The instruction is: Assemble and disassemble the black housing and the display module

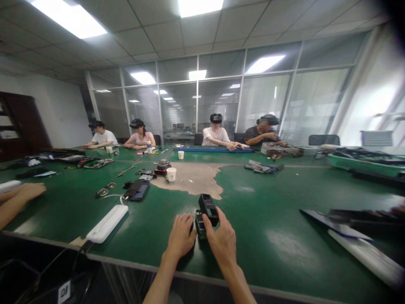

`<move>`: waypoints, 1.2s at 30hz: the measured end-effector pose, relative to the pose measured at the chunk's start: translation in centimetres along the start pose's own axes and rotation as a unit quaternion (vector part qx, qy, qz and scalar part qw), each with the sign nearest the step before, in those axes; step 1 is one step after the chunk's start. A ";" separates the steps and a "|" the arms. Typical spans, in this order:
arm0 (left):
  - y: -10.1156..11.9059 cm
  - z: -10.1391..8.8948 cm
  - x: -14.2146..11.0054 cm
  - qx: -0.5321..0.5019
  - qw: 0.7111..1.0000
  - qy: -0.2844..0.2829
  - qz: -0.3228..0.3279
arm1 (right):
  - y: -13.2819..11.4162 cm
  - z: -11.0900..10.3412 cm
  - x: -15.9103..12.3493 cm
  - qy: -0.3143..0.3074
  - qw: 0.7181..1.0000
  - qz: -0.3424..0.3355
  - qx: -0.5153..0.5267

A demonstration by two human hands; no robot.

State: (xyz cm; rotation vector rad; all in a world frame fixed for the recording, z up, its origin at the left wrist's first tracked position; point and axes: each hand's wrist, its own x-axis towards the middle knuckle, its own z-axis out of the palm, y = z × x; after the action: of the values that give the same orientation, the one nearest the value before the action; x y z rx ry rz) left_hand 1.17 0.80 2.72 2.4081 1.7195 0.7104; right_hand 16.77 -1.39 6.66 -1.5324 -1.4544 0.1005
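Observation:
My right hand (223, 238) is closed around a black plastic housing (208, 207) with slots in its face, tilted just above the table. Below it and partly covered by my fingers is a green circuit-board piece (200, 223), also touched by the thumb side of that hand. My left hand (182, 233) rests at the left of the board with its fingers curled and pressed together. A dark edge shows at its fingertips, but what lies under the palm is hidden.
A white power strip (107, 223) with cables lies to the left. Beyond are glasses (106, 189), a black device (137, 189) and a paper cup (171, 174). Blades of dark and white parts (348, 236) lie right. A co-worker's arm (23, 196) reaches in; several people sit opposite.

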 end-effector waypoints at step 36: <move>-0.2 0.2 0.2 0.024 0.999 -0.020 0.012 | 7.2 -0.7 -2.0 -0.005 0.992 0.009 -0.126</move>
State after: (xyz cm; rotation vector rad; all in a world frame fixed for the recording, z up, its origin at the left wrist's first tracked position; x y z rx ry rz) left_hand 1.17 1.10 2.58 2.4609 1.7150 0.6268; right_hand 21.85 -1.97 1.10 -1.7497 -1.5058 -0.0690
